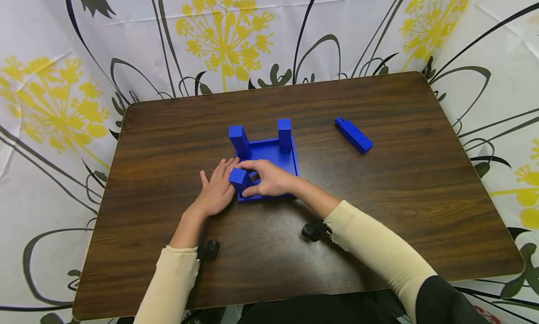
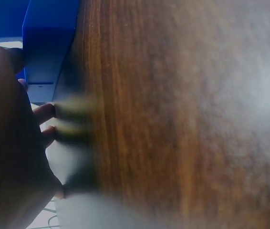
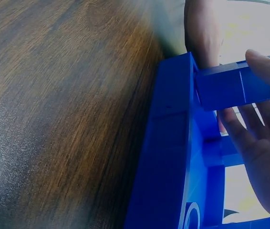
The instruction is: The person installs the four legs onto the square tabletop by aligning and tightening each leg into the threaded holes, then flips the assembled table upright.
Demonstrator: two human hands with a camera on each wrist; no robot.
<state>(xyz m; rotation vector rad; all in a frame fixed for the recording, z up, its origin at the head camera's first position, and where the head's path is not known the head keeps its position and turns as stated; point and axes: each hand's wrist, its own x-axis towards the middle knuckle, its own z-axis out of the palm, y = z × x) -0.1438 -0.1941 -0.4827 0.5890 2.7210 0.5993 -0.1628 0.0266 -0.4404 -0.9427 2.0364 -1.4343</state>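
A blue square base (image 1: 269, 149) with a raised rim lies on the table, two blue posts standing at its far corners: the far-left post (image 1: 239, 139) and the far-right post (image 1: 285, 132). My right hand (image 1: 273, 178) grips a third blue post (image 1: 240, 178) between thumb and fingers at the near-left corner. In the right wrist view this post (image 3: 225, 88) meets the inside of the base's rim; its lower end is partly hidden. My left hand (image 1: 217, 188) rests along the base's left side, fingers extended. The left wrist view shows that hand (image 2: 6, 143) beside blue plastic.
A loose blue post (image 1: 353, 136) with a round peg at one end lies to the right of the base. The brown wooden table (image 1: 400, 198) reaches a patterned white curtain (image 1: 269, 39) at the back. A round socket (image 3: 192, 217) shows inside the base's near rim.
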